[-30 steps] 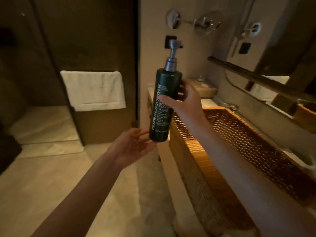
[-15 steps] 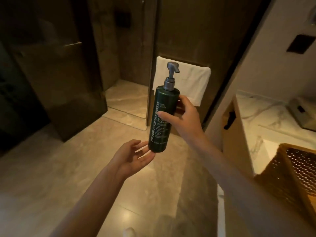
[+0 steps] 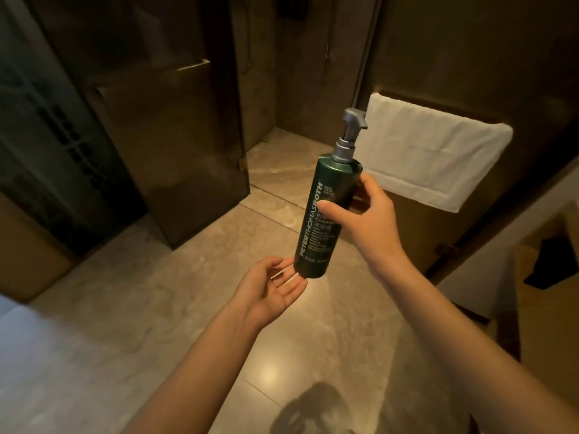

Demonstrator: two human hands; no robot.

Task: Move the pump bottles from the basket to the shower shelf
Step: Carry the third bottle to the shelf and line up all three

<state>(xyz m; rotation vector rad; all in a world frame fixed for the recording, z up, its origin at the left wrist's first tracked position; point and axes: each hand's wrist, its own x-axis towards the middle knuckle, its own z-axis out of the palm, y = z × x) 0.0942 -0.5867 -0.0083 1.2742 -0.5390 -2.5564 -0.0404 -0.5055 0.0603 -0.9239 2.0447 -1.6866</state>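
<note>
A dark green pump bottle with a grey pump head and white lettering hangs in the air at the centre, tilted slightly to the right. My right hand grips its middle from the right side, thumb across the label. My left hand is palm up just below the bottle's base, fingers spread, fingertips at or close to the bottom edge. The basket and the shower shelf are out of view.
A glass shower door with a metal handle stands ajar at the left, and the shower stall opening lies straight ahead. A white towel hangs at the right. Pale marble floor stretches below. A cabinet corner shows at the right edge.
The view has swung left, away from the basket and counter, toward the shower. The bottle stays in my right hand and my left hand stays under it.
</note>
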